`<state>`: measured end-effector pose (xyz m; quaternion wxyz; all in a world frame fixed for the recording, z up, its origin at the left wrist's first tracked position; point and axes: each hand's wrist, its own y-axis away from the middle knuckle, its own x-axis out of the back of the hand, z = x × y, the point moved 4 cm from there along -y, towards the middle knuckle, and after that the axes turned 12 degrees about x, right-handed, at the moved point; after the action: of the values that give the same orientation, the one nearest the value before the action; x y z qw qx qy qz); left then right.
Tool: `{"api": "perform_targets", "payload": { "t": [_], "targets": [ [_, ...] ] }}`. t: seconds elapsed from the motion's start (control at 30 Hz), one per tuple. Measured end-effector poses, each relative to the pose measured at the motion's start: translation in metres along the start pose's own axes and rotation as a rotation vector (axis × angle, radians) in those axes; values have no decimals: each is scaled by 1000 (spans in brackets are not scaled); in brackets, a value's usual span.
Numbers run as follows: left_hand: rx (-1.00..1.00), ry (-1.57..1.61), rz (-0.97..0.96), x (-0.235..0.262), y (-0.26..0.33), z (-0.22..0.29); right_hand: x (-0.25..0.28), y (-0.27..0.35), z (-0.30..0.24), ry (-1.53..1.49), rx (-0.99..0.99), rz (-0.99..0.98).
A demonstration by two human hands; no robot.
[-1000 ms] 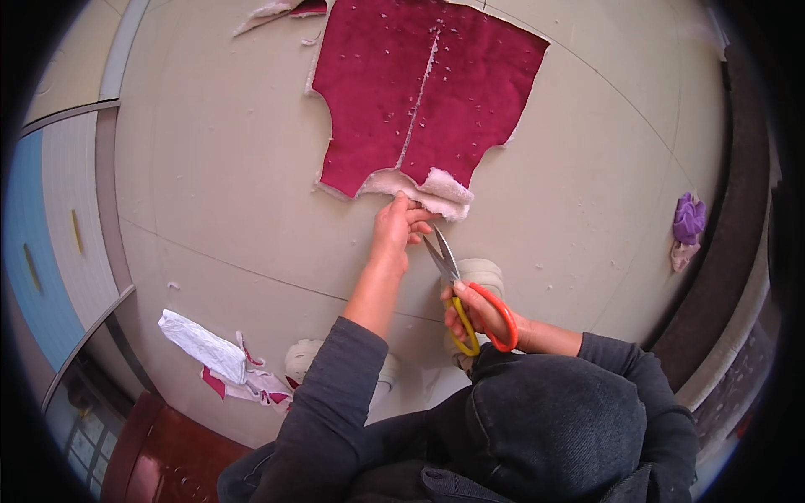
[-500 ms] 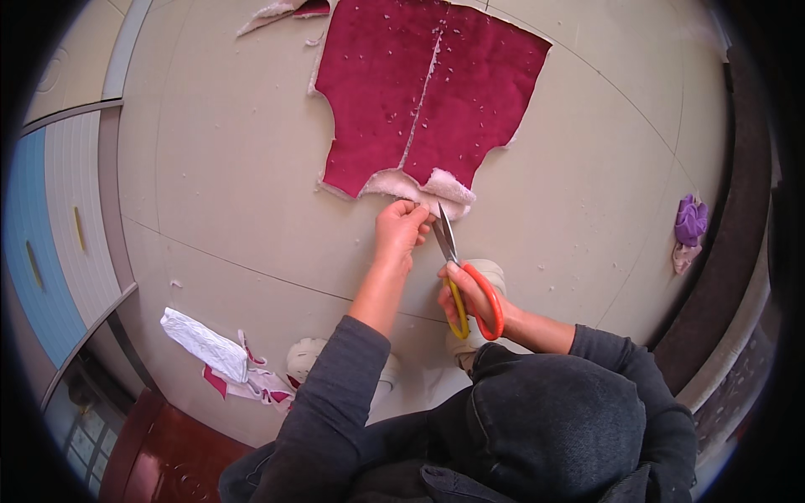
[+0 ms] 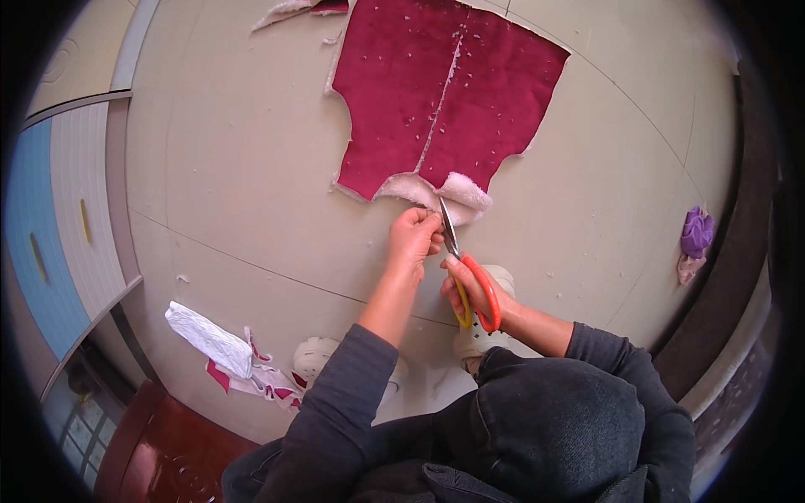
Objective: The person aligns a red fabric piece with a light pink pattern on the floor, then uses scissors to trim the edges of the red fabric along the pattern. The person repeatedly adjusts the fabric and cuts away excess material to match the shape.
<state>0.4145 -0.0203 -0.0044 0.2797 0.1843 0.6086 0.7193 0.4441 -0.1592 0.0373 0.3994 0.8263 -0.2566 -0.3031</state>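
The person wears a dark grey long-sleeved top; the left sleeve (image 3: 340, 402) is pushed up to mid-forearm and the right sleeve (image 3: 616, 360) likewise ends short of the wrist, its cuff loosely creased. Both hands, left hand (image 3: 413, 239) and right hand (image 3: 470, 289), are bare, with no gloves. The feet wear white perforated clogs (image 3: 482, 335).

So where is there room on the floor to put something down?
The floor is bare left of the red fabric, up to the blue cabinet. It is also bare right of the fabric, toward the purple scrap. It's crowded by the fabric's near edge, where the left hand and right hand with scissors work.
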Motion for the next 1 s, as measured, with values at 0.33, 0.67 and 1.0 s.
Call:
{"api": "perform_targets", "payload": {
  "t": [0.33, 0.67, 1.0],
  "targets": [
    [65, 86, -19, 0, 1, -2, -1, 0, -3, 17, 74, 11],
    [38, 87, -42, -1, 2, 2, -1, -8, -4, 19, 96, 44],
    [2, 90, -24, -2, 5, 2, -4, -8, -8, -16, 95, 65]
  ]
}}
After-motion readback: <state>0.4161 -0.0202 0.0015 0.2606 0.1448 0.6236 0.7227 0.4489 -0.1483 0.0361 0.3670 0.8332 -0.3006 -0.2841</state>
